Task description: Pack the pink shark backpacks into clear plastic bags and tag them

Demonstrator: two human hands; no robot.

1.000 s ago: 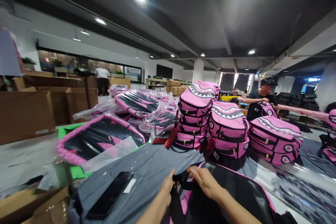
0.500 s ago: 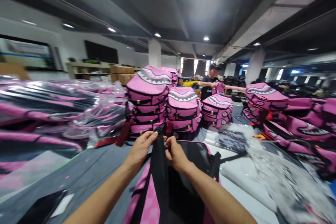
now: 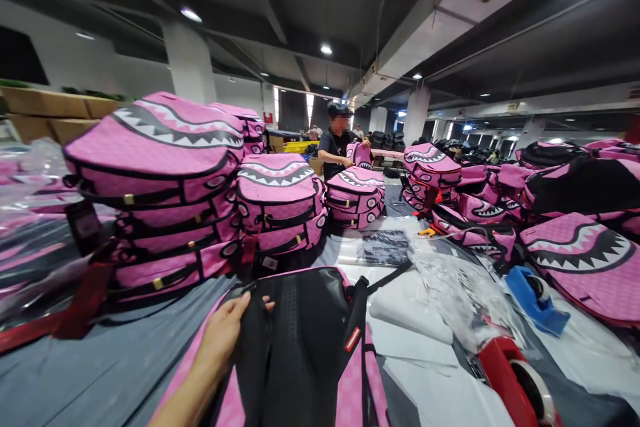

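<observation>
A pink and black backpack [image 3: 305,320] lies in front of me with its black back panel facing up. My left hand [image 3: 227,327] is closed round the upper part of its black shoulder strap [image 3: 256,333], the thumb on the near side and fingertips showing past the strap's far edge. The other shoulder strap [image 3: 356,317], with a small red and white label, lies along the bag's right side. My right hand is out of view.
Stacks of pink shark-mouth backpacks [image 3: 160,147] stand beyond and at the right. A red tape dispenser [image 3: 505,373], a blue tape dispenser [image 3: 533,297], clear plastic bags [image 3: 450,280] and white sheets [image 3: 425,367] lie on the right. A co-worker [image 3: 335,143] handles a pink bag farther back.
My right hand has left the strap and gone out of view. My left hand still holds the strap, now lower against the bag. The view has turned right, bringing the tape dispensers into sight.
</observation>
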